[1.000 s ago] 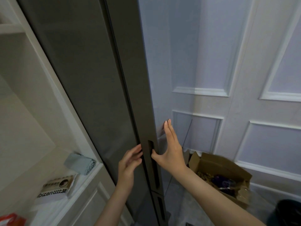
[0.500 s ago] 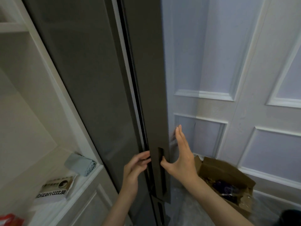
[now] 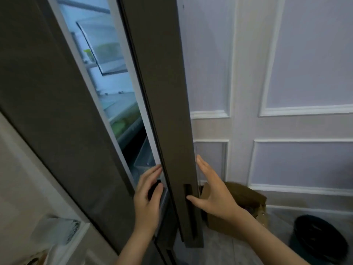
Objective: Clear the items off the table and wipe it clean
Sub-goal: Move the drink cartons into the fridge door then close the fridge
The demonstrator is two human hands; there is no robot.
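Head view:
Right-hand fridge door (image 3: 168, 111): a tall, stiff, grey-brown slab, seen edge-on and swung partly out. It looks heavy, and I would judge it swings on its hinges rather than needing lifting.
Where to take hold: the dark recessed handle slot (image 3: 188, 192) low on the door's edge — a finger hooked in there should pull it wider.
Right hand (image 3: 214, 196): at about 5 o'clock in the frame, fingers straight and spread along the far side of the door's edge, thumb at the slot. It presses, it does not clasp.
Left hand (image 3: 148, 196): just across the door's edge from the right hand, fingers loosely bent at the gap beside the left-hand fridge door (image 3: 63, 111). Whether it grips anything I cannot tell.
Fridge interior (image 3: 116, 92): lit blue-white through the gap at 11 o'clock, with glass shelves and something green on them — blurred.
Table: not in view, so the clearing and wiping cannot be judged here.
Around: a cardboard box (image 3: 238, 199) on the floor behind the right hand; a dark bin (image 3: 319, 240) at 4 o'clock; white panelled doors (image 3: 286, 92) behind.
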